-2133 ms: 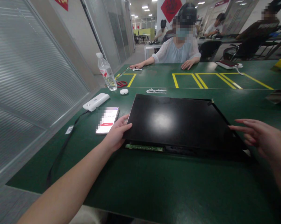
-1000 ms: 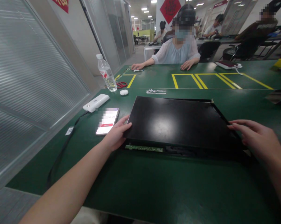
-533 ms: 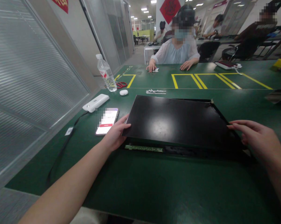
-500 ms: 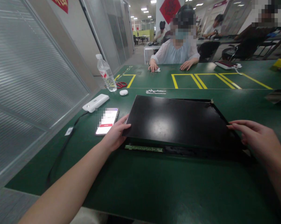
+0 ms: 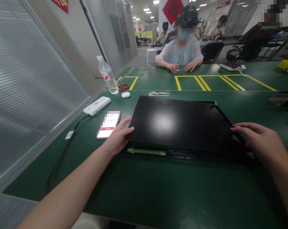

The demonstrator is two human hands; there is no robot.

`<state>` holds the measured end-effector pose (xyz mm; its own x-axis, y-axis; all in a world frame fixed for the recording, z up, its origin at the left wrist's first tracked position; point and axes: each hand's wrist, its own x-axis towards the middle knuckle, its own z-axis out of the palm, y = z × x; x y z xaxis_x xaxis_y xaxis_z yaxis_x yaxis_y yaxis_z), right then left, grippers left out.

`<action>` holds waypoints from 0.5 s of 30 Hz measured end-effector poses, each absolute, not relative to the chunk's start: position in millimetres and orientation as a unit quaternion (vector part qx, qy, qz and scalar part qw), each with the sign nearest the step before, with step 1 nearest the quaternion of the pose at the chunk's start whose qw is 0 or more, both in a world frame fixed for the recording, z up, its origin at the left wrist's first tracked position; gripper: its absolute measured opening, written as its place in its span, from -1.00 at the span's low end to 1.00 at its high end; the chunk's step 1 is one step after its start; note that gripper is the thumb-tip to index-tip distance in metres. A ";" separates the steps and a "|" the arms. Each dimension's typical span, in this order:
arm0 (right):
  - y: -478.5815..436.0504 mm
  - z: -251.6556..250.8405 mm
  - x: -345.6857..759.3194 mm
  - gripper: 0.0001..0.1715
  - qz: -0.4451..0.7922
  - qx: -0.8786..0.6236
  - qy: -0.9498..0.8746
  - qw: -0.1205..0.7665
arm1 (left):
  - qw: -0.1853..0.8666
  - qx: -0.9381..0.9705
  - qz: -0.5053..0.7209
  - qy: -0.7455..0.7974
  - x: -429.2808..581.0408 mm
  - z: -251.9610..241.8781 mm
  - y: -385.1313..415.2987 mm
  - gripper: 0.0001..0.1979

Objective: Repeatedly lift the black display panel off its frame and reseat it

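A glossy black screen panel [image 5: 182, 124] lies tilted over a black frame [image 5: 207, 156], its left side raised above it. Along the frame's front edge runs a green circuit strip [image 5: 146, 152]. My left hand [image 5: 118, 135] is closed on the panel's left edge, thumb on top and fingers mostly hidden below. At the opposite side, my right hand [image 5: 261, 136] pinches at the panel's right edge, close to the frame's rim. Exactly where the right fingertips touch is hard to make out.
Left of the panel lie a phone [image 5: 109, 124], a white power bank [image 5: 97, 106] with a black strap, and a white earbud case [image 5: 126, 94]. Behind stand a water bottle [image 5: 108, 76] and red scissors [image 5: 123, 87]. A person [image 5: 179, 54] sits across the green table [image 5: 158, 187].
The panel has shifted slightly, its right edge moving a little left and away from the frame's right rim. Both my hands keep their grip. Across the table, the person's hands have come closer together.
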<state>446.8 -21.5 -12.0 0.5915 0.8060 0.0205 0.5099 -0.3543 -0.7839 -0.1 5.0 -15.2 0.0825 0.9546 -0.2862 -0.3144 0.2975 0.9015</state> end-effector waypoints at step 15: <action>-16.0 -12.9 446.3 -0.60 0.157 -0.833 -0.411 0.335 | 0.654 0.348 0.469 0.480 2.3 -12.8 2.8 -0.29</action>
<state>446.3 -16.0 -12.9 0.6125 0.7904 0.0142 0.5801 -0.4372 -0.6873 2.3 2.8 -12.8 0.0983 0.9485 -0.3011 -0.2793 0.3167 0.9065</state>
